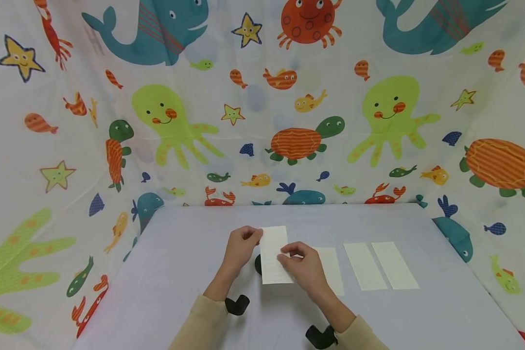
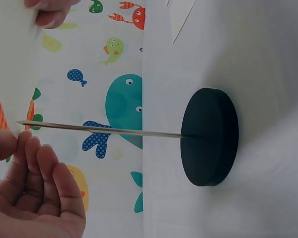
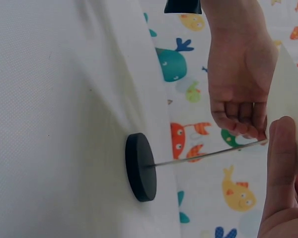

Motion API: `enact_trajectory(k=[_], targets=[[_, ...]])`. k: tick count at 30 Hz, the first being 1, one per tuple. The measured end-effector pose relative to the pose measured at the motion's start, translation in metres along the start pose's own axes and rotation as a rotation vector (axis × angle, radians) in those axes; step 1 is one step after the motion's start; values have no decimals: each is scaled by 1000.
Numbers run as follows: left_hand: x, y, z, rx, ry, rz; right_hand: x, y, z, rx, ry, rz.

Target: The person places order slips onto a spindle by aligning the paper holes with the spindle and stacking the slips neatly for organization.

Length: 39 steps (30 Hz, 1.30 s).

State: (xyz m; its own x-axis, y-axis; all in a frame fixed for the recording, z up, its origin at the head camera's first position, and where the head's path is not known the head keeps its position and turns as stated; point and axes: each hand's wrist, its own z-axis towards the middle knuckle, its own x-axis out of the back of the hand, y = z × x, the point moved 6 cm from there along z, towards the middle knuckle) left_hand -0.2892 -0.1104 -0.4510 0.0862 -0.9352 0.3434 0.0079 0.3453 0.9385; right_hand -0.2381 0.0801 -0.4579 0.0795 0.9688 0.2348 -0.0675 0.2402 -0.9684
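A receipt spike stands on the table, its round black base [image 2: 208,139] flat and its thin metal rod [image 2: 99,130] pointing up. Over it both hands hold a cream paper slip [image 1: 273,265] with faint lines. The left hand [image 1: 239,247] pinches the slip near its upper left corner, thumb against fingertips. On the opposite side the right hand [image 1: 305,266] pinches the right edge between thumb and fingers. In the left wrist view the spike's tip overlaps the slip's edge, close to the left fingertips. From the head, the slip hides the rod and most of the base.
Three more slips lie on the white table [image 1: 157,291]: one [image 1: 332,272] partly behind the right hand, then a tilted slip [image 1: 365,267] and another slip [image 1: 395,266] farther right. A sea-animal curtain [image 1: 253,180] borders the table at the back and sides.
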Motion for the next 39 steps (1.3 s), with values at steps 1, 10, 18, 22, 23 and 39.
enact_trajectory(k=[1,10,18,22,23,39], targets=[[0,0,0,-3,-1,1,0,0,0,-1,-1,1],[-1,-1,1,3,-1,10,-1,0,0,-3,-5,9],[-2,1,3,9,3,4,0,0,1,-19,-1,6],[-2,2,3,3,3,-1,0,0,2,-21,3,9],[-2,2,3,-1,4,-1,0,0,2,-20,5,7],[-5,-1,5,1,-1,-9,1,0,3,-14,5,-3]])
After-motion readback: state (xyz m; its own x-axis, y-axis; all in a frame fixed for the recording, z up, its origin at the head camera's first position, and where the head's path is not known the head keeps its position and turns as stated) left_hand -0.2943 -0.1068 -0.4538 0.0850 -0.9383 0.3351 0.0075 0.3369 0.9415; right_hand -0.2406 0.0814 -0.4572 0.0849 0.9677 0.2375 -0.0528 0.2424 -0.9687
